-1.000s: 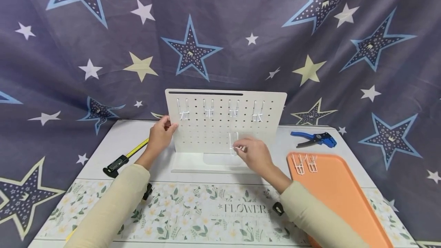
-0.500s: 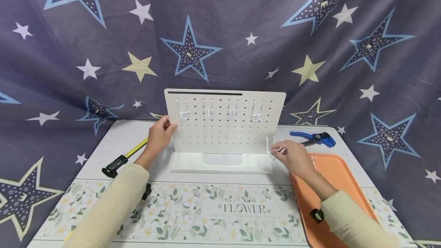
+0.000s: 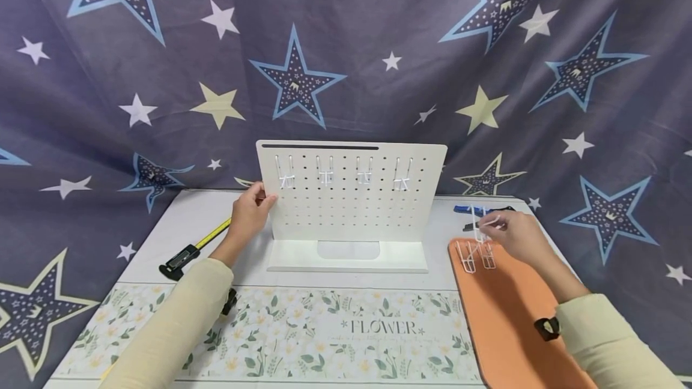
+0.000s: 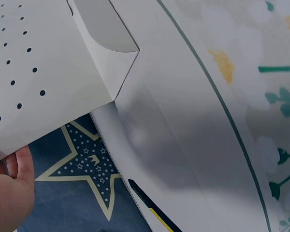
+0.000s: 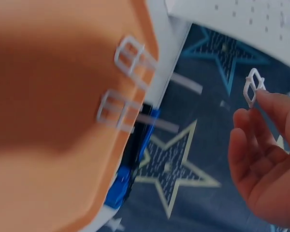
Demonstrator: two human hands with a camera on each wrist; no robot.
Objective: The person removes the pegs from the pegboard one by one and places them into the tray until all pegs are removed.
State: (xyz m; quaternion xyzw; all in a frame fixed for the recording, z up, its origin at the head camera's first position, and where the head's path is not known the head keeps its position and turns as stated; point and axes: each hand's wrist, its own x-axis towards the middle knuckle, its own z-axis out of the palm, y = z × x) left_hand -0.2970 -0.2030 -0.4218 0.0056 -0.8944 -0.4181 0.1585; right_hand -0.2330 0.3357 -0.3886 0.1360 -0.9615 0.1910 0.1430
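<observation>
My left hand (image 3: pixel 250 209) grips the left edge of an upright white pegboard (image 3: pixel 351 215), thumb in front and fingers behind. The left wrist view shows that hand (image 4: pixel 12 198) at the board's rim. Several white wire hooks (image 3: pixel 325 177) hang in a row along the board's upper part. Over the far end of an orange tray (image 3: pixel 513 317), my right hand (image 3: pixel 519 239) pinches another white wire hook (image 5: pixel 252 87) between thumb and fingertips. Two more hooks, a left one (image 3: pixel 465 257) and a right one (image 3: pixel 489 256), lie at the tray's far left corner.
Behind the tray lies a blue-and-black wire stripper (image 3: pixel 469 209), partly covered by the right hand in the head view. A black-and-yellow caliper (image 3: pixel 181 259) is left of the board. A floral mat (image 3: pixel 324 341) runs along the front; a starry cloth (image 3: pixel 346 77) hangs behind.
My right hand has carried the pinched hook from in front of the board's lower part, rightward to above the tray's far end. The left hand stays on the board's edge.
</observation>
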